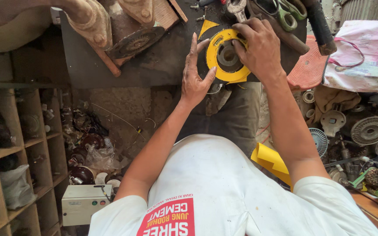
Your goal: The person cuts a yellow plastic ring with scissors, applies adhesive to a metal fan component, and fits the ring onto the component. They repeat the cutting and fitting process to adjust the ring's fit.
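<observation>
A yellow paper ring [215,65] lies around a round grey metal part [227,57] on a dark work board [154,61]. My left hand [195,74] rests flat beside it, with its thumb on the ring's lower left edge. My right hand [259,48] covers the ring's right side and presses its fingers onto the grey part. A small yellow triangular offcut [207,26] lies just above the ring.
Green-handled scissors [285,13] and a spanner head [237,8] lie at the board's far edge. A rusty vice [110,26] stands at the left. A yellow sheet [273,161] hangs near my right elbow. Shelves [18,148], a grey switch box [84,202] and fan parts [368,130] surround me.
</observation>
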Demonstrator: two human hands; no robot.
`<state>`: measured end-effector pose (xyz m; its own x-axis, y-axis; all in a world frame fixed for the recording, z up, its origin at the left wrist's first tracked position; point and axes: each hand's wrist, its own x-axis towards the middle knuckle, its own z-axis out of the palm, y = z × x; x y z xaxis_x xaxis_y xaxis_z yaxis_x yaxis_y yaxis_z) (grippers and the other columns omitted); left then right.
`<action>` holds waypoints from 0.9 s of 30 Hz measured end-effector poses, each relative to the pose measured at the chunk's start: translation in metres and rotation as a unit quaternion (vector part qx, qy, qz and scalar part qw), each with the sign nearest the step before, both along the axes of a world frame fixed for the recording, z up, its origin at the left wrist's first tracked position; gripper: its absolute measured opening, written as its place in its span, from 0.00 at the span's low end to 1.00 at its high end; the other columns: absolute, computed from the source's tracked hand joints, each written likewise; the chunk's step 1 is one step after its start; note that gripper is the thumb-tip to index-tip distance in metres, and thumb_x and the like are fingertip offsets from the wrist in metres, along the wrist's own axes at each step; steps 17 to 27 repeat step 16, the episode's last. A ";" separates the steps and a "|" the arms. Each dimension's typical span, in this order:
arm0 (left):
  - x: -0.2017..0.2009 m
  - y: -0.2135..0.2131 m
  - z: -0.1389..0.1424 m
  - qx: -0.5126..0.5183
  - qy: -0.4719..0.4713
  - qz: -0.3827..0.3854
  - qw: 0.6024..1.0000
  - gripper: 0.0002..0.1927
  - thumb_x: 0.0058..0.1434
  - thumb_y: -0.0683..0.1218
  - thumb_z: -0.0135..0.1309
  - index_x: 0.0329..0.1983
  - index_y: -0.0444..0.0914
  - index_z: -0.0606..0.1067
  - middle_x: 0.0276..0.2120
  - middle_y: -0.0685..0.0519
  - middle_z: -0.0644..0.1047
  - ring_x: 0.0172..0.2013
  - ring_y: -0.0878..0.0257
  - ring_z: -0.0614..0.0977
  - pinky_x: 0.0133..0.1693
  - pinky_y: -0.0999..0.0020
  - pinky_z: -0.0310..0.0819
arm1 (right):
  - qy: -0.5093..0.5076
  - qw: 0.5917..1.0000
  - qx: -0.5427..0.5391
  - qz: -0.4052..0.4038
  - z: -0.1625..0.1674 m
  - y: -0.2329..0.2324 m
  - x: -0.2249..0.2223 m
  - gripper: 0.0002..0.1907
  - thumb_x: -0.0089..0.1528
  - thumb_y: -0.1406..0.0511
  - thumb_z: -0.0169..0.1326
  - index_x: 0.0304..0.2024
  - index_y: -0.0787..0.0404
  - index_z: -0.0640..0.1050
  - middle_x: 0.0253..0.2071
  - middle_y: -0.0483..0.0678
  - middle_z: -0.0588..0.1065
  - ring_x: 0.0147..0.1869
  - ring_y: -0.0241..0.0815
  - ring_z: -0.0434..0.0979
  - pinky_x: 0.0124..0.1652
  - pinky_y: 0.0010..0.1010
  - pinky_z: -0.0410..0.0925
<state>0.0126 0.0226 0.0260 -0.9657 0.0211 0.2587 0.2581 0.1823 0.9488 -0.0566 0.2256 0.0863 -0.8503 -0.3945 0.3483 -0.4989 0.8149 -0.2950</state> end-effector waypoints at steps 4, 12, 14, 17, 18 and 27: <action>0.000 0.000 0.000 -0.006 0.000 0.003 1.000 0.51 0.64 0.41 0.60 0.82 0.42 0.43 0.70 0.47 0.70 0.72 0.51 0.70 0.75 0.55 0.58 | -0.003 1.000 0.000 0.004 0.001 0.004 0.002 0.16 0.64 0.66 0.66 0.54 0.57 0.82 0.50 0.47 0.77 0.54 0.51 0.76 0.52 0.39 0.71; -0.001 0.000 -0.001 -0.001 0.002 0.000 1.000 0.50 0.63 0.40 0.61 0.82 0.42 0.44 0.70 0.47 0.70 0.72 0.50 0.69 0.75 0.54 0.57 | -0.011 1.000 -0.013 0.010 -0.002 0.006 -0.001 0.16 0.64 0.67 0.65 0.55 0.59 0.82 0.50 0.49 0.76 0.54 0.52 0.76 0.52 0.41 0.70; 0.001 0.000 -0.002 -0.002 0.001 0.000 1.000 0.50 0.64 0.40 0.61 0.82 0.42 0.44 0.70 0.47 0.70 0.72 0.50 0.69 0.75 0.54 0.57 | -0.012 1.000 -0.019 0.017 -0.003 0.006 -0.001 0.16 0.64 0.67 0.65 0.54 0.59 0.81 0.50 0.49 0.76 0.54 0.52 0.76 0.53 0.41 0.70; 0.000 0.000 -0.003 0.000 0.000 0.000 1.000 0.50 0.64 0.40 0.61 0.82 0.42 0.44 0.70 0.47 0.70 0.72 0.51 0.69 0.75 0.54 0.57 | -0.014 0.999 -0.023 0.023 -0.003 0.006 -0.002 0.16 0.64 0.68 0.65 0.54 0.60 0.81 0.50 0.50 0.76 0.54 0.52 0.76 0.53 0.40 0.70; 0.000 0.000 -0.003 0.000 0.000 0.000 1.000 0.50 0.64 0.40 0.61 0.82 0.42 0.44 0.70 0.47 0.70 0.72 0.51 0.69 0.75 0.54 0.57 | -0.014 0.999 -0.023 0.023 -0.003 0.006 -0.002 0.16 0.64 0.68 0.65 0.54 0.60 0.81 0.50 0.50 0.76 0.54 0.52 0.76 0.53 0.40 0.70; 0.000 0.000 -0.003 0.000 0.000 0.000 1.000 0.50 0.64 0.40 0.61 0.82 0.42 0.44 0.70 0.47 0.70 0.72 0.51 0.69 0.75 0.54 0.57 | -0.014 0.999 -0.023 0.023 -0.003 0.006 -0.002 0.16 0.64 0.68 0.65 0.54 0.60 0.81 0.50 0.50 0.76 0.54 0.52 0.76 0.53 0.40 0.70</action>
